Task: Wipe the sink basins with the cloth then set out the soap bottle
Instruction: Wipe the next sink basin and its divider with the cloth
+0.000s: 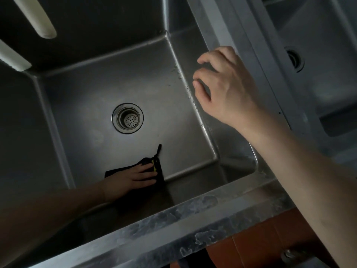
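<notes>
Two pale handle-like shapes (41, 18) jut into the upper left corner above a deep steel sink basin (87, 88); what they belong to is not clear in the dim light. Low in that basin, near its front wall, a person's left hand (133, 179) presses a dark cloth (154, 171) flat against the steel floor, fingers laid out fairly straight over the fabric rather than bunched round it. A thin loop or strap of the cloth trails toward the round drain strainer (127, 118) at the basin's centre. Water beads (190, 97) cling along the crease where floor meets the right-hand wall, suggesting that side is yet to be dried, though the shadow makes it hard to judge how much of the floor has been covered.

Farther right, the right hand (224, 84) hovers beside the divider (241, 35) between the basins, fingers loosely curled and holding nothing. Beyond the divider lies a second basin (318, 60) with its own drain (294, 59), with no cloth or hand in it.

On this showing the job appears to be in its first stage: one basin mid-wipe, the other to follow, and the soap bottle, nowhere in view, not yet set out. The scuffed front rim (173, 225) runs along the bottom.
</notes>
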Demonstrator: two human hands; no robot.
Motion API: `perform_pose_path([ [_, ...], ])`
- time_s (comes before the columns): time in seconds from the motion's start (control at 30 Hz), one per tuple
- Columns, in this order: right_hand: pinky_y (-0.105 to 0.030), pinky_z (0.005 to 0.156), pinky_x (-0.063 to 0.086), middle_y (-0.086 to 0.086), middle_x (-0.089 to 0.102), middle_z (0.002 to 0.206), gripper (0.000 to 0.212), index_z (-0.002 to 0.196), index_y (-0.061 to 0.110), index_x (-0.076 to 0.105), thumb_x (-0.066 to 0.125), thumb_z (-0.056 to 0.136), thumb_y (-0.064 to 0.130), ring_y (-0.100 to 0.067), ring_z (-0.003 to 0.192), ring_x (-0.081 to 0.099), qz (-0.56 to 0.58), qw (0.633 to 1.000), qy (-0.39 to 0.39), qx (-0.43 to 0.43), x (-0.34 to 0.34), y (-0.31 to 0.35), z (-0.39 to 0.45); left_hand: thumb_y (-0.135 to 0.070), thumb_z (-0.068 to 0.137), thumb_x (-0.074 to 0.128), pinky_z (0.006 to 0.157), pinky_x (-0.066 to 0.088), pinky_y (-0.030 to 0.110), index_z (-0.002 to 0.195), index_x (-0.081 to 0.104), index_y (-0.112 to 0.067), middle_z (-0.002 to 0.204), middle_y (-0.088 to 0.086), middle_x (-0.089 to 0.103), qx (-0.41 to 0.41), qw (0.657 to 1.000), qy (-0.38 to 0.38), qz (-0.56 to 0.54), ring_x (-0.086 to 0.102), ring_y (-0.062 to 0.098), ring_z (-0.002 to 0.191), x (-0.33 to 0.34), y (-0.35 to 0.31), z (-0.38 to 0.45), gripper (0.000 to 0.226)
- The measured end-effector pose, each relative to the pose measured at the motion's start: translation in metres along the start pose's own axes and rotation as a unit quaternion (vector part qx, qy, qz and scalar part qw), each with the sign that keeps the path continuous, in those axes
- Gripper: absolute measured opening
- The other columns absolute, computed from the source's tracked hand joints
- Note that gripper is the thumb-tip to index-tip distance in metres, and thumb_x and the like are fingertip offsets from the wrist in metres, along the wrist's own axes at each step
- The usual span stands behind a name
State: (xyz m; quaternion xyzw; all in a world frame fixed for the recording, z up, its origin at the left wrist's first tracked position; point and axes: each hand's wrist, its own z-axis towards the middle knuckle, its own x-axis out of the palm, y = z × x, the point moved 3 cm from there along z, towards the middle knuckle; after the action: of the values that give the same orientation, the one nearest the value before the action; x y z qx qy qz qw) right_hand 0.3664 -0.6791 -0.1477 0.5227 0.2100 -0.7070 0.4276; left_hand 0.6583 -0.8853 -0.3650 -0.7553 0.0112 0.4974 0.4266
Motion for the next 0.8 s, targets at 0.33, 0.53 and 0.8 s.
perform_pose_path([
  [0.33,-0.043,0.090,0.049,-0.010,0.067,0.117,0.026,0.087,0.007,0.073,0.056,0.098,0.023,-0.032,0.112,0.056,0.000,1.000,-0.011,-0.003,0.002,0.000,0.001,-0.018,0.104,0.039,0.122,0.023,0.049,0.142,0.056,-0.015,0.155,0.007,0.044,-0.001,0.997,-0.066,-0.035,0.022,0.032,0.151,0.005,-0.005,0.140,0.042],
  [0.53,-0.042,0.090,0.050,-0.013,0.067,0.118,0.023,0.088,0.005,0.073,0.057,0.098,0.018,-0.032,0.113,0.053,0.012,1.000,-0.018,0.007,-0.001,-0.002,0.001,-0.012,0.102,0.032,0.123,0.022,0.040,0.143,0.055,-0.015,0.155,0.008,0.044,-0.012,0.993,-0.115,0.002,0.023,0.030,0.150,-0.004,-0.003,0.162,0.047],
  [0.8,-0.047,0.095,0.050,-0.015,0.065,0.124,0.020,0.093,0.005,0.073,0.057,0.098,0.015,-0.035,0.116,0.053,0.016,1.000,0.002,0.005,-0.001,-0.003,0.003,0.004,0.095,0.056,0.120,0.032,0.038,0.142,0.055,-0.015,0.154,0.009,0.045,-0.168,0.943,-0.282,0.044,0.032,0.033,0.148,-0.052,0.053,0.170,0.051],
])
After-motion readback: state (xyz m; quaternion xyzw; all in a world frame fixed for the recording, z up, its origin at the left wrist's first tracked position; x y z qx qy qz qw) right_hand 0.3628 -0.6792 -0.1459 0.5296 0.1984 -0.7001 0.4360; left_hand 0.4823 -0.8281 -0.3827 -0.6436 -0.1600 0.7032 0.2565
